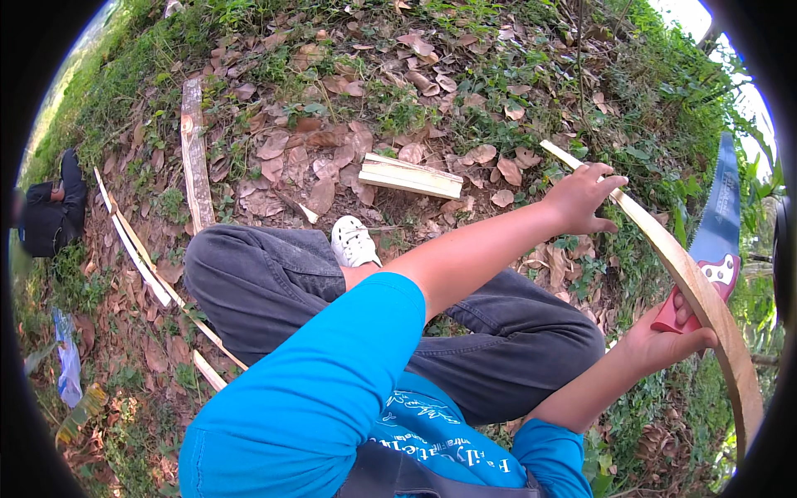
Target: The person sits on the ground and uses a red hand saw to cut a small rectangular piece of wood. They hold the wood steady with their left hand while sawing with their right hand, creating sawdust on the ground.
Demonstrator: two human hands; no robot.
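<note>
My left hand is over the far part of a long, pale wooden strip, its fingers spread and its thumb apart. The strip runs from the middle right down to the lower right and looks bent in this view. In my right hand is the red handle of a handsaw, with the fingers wrapped round it. The saw's grey-blue blade points up and away, beside the strip. My right thumb lies close to the strip's edge; I cannot tell whether it presses on it.
Short cut wood pieces lie on leaf litter beyond my white shoe. A bark-covered plank and thin strips are on the left. Further left are a black bag and a blue plastic bag. My dark-trousered legs are folded on the ground.
</note>
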